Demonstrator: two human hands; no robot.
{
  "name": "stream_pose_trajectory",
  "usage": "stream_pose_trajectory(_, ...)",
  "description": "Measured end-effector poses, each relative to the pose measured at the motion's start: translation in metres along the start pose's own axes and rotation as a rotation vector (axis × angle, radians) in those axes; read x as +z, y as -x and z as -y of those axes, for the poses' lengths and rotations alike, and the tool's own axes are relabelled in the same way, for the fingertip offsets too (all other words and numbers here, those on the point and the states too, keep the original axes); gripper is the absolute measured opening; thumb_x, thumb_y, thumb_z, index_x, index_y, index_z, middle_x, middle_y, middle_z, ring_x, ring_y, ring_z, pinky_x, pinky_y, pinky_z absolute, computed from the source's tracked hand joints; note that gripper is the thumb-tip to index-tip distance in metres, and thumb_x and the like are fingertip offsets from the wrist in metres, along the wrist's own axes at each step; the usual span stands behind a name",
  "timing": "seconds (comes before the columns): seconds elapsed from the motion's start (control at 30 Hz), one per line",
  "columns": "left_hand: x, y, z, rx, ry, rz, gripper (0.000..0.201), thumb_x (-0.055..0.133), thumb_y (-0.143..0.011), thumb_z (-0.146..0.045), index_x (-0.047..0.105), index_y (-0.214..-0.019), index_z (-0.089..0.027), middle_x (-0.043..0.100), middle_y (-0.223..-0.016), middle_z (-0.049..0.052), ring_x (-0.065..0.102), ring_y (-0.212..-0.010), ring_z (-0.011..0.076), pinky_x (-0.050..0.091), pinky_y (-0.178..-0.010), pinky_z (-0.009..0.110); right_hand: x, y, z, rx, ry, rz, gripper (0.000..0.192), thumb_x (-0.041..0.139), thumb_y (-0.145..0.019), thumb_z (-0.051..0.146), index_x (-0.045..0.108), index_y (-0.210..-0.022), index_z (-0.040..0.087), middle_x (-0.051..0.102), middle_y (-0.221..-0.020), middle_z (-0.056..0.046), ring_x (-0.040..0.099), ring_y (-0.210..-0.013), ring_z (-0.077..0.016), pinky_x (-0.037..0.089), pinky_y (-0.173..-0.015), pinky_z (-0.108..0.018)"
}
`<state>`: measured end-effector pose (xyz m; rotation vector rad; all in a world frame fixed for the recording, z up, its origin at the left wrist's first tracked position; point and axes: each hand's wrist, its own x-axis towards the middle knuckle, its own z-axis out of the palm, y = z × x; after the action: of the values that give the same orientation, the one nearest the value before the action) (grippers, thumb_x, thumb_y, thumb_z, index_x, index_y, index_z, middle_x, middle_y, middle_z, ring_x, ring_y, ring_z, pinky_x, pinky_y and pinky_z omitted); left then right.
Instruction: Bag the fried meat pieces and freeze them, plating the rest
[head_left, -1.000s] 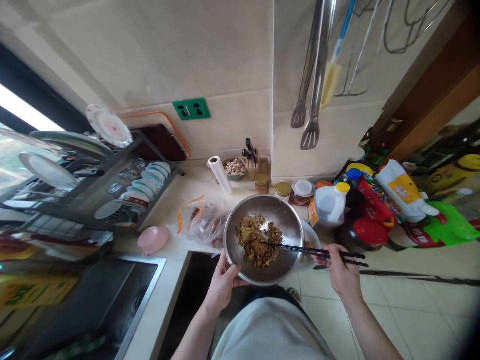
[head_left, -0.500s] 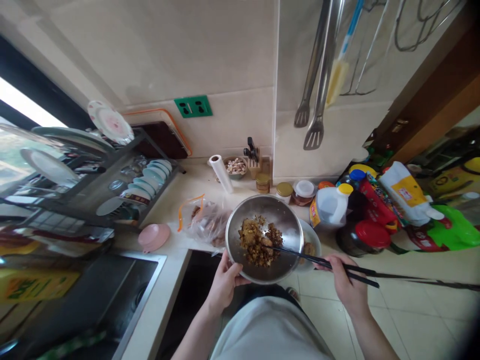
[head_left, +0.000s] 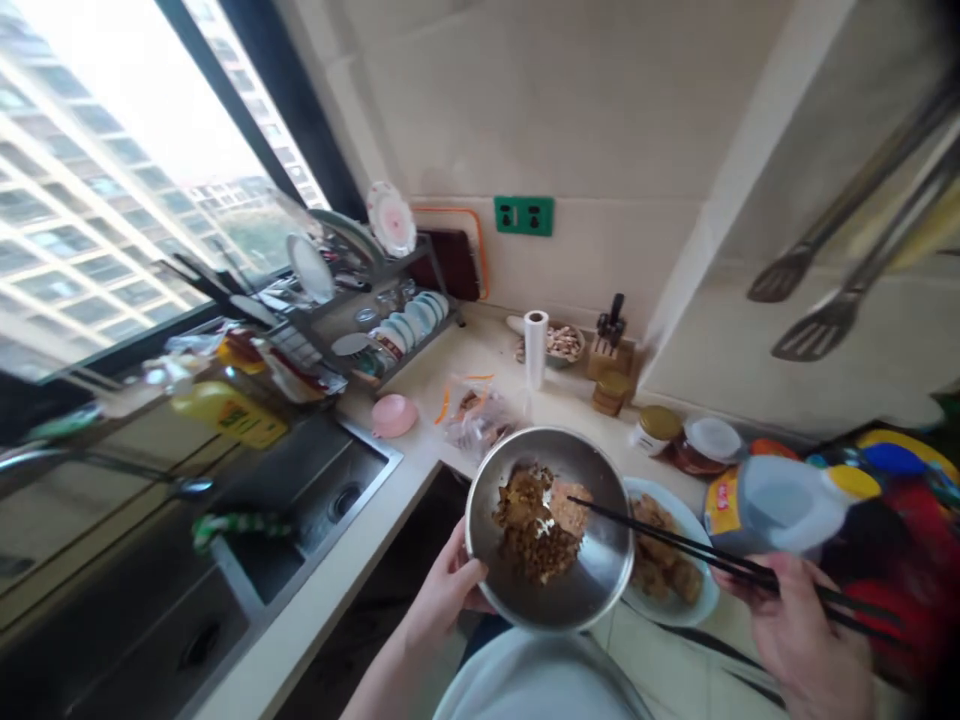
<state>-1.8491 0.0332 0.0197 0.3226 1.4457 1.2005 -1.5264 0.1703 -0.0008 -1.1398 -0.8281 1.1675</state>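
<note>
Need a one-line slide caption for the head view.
Left hand holds a steel bowl of brown minced filling while right hand points black chopsticks into it.

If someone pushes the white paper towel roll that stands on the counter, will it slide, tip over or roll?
The paper towel roll stands upright, tall and narrow, so a push near its top would probably tip it. Once on its side, its round shape would likely let it roll across the counter. It looks light, being paper.
</note>
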Motion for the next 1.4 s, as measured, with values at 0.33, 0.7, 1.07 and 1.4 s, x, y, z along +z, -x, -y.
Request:
stream_pose_trajectory(0.33, -0.09, 0.066, 0.042, 0.08, 0.346, -0.453, 0.084, 0.081, -0.058, -0.023, 0.047, -0.135, -0.024, 0.07, -0.073, 0.0, 0.061, -0.052, 0.0176, 0.052, -0.046, 0.027, 0.187, -0.056, -0.004, 0.099, -0.166, 0.249, 0.045, 0.084, -0.054, 0.053, 0.059, -0.069, 0.019, 0.067, -0.054, 0.004, 0.066, -0.045, -0.0174, 0.061, -0.045, -0.028)
stream_pose_trajectory(0.7, -0.209, 0.016, -0.012, 0.108, 0.342, -0.503, 0.095, 0.082, -0.054, -0.024, 0.039, -0.139, -0.023, 0.072, -0.08, 0.002, 0.066, -0.057, 0.021, 0.056, -0.049, 0.031, 0.365, -0.079, -0.06, -0.168, 0.295, 0.339, 0.047, 0.073, -0.061, 0.064, 0.062, -0.073, 0.02, 0.065, -0.053, -0.001, 0.062, -0.039, -0.0196, 0.054, -0.036, -0.029)
stream_pose_trajectory(1.07, -0.227, -0.041, -0.072, 0.14, 0.337, -0.267, 0.075, 0.07, -0.06, -0.017, 0.043, -0.13, -0.022, 0.067, -0.081, -0.001, 0.064, -0.06, 0.0153, 0.057, -0.051, 0.028, 0.321, 0.017, 0.002, -0.392, 0.323, 0.408, 0.035, 0.068, -0.077, 0.055, 0.064, -0.073, 0.02, 0.067, -0.064, -0.002, 0.064, -0.045, -0.0162, 0.055, -0.043, -0.026)
stream_pose_trajectory(1.4, -0.215, -0.056, -0.091, 0.113, 0.223, -0.097, 0.068, 0.068, -0.063, -0.019, 0.046, -0.127, -0.021, 0.066, -0.083, 0.0, 0.067, -0.06, 0.018, 0.056, -0.049, 0.027, 0.319, 0.024, -0.068, -0.106, 0.286, 0.669, 0.038, 0.071, -0.072, 0.06, 0.07, -0.07, 0.022, 0.07, -0.069, -0.005, 0.068, -0.057, -0.0216, 0.061, -0.057, -0.035)
